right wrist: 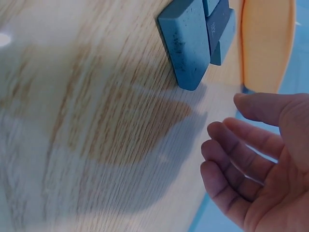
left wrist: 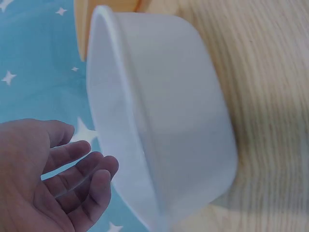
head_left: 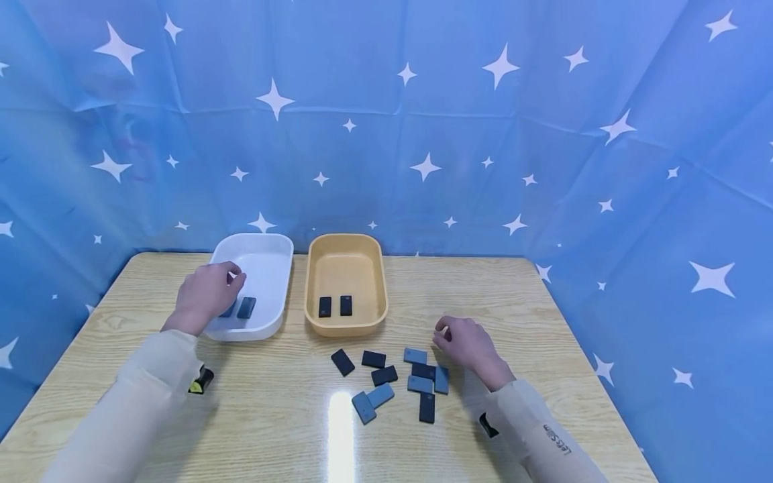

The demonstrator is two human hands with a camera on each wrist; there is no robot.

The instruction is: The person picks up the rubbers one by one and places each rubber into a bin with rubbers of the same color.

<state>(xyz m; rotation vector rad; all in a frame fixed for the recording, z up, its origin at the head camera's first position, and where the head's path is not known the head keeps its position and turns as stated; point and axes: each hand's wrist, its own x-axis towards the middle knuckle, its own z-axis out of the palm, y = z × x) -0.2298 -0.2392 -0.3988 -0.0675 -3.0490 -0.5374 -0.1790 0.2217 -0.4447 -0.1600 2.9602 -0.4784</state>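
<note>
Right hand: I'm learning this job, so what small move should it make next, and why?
Probably lower the right hand and pinch the rightmost blue block. The hand is empty, that block lies close by, and the white bin and tan bin already hold other blocks.

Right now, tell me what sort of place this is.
Probably a staged tabletop workspace, indoors by the look of it: a starry cloth hangs behind a table with small blocks lying on it.
</note>
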